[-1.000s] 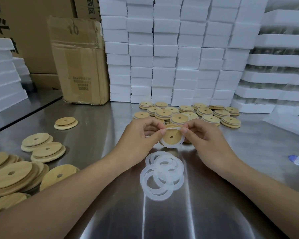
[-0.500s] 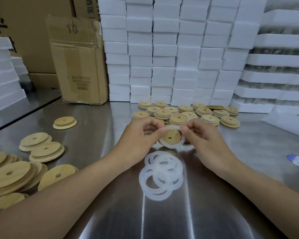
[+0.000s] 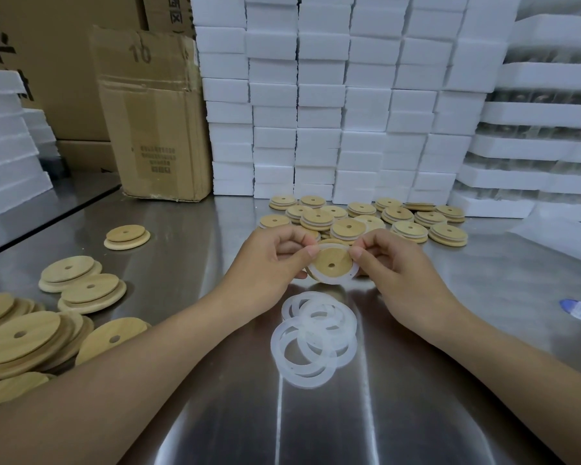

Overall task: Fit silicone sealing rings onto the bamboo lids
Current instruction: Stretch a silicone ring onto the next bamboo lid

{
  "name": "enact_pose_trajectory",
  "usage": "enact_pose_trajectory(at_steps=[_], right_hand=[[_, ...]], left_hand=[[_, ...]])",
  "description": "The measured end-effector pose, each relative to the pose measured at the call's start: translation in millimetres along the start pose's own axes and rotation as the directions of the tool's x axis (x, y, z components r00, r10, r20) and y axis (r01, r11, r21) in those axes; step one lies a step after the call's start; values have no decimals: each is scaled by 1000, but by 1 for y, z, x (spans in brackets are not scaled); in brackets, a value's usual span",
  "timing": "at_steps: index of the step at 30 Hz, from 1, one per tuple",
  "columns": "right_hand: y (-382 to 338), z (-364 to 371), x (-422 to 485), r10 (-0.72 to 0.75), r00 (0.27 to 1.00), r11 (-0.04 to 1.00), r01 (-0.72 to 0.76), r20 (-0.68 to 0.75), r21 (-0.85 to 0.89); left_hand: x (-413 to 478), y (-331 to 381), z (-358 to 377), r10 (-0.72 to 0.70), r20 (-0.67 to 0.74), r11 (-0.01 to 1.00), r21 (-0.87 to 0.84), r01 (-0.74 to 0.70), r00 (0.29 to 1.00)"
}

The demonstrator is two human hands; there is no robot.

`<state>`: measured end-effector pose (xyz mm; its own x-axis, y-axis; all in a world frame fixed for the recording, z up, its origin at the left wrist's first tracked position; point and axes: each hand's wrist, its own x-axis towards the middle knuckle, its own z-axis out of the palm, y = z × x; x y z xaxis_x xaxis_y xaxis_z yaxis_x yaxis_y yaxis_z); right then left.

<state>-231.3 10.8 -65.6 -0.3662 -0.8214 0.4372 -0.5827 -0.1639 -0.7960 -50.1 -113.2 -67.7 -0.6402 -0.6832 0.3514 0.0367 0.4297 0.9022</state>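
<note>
Bamboo lid (image 3: 330, 263) pinched between left fingers (image 3: 311, 251), right fingers (image 3: 356, 253).

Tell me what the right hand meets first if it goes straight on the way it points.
The right hand pinches it: the round bamboo lid with a white silicone ring at its rim. Straight beyond would likely come the left hand, though depth is unclear.

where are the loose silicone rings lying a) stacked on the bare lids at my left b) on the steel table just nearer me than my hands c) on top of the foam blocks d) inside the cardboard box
b: the loose silicone rings lie in an overlapping pile on the steel table, on the near side of the left hand and right hand, which pinch a bamboo lid between them.
</note>
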Motion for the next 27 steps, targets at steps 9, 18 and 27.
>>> enact_pose_trajectory(at_steps=[9, 18, 27], right_hand=[[1, -4, 2, 37, 999, 999, -38, 30, 13], [5, -6, 2, 110, 992, 992, -106, 55, -71], [7, -10, 4, 144, 983, 981, -126, 116, -149]], left_hand=[[1, -1, -3, 18, -1, 1000, 6, -18, 1000], [2, -3, -9, -50, 3, 998, 23, 50, 999], [5, -3, -8, -70, -1, 998, -7, 70, 998]])
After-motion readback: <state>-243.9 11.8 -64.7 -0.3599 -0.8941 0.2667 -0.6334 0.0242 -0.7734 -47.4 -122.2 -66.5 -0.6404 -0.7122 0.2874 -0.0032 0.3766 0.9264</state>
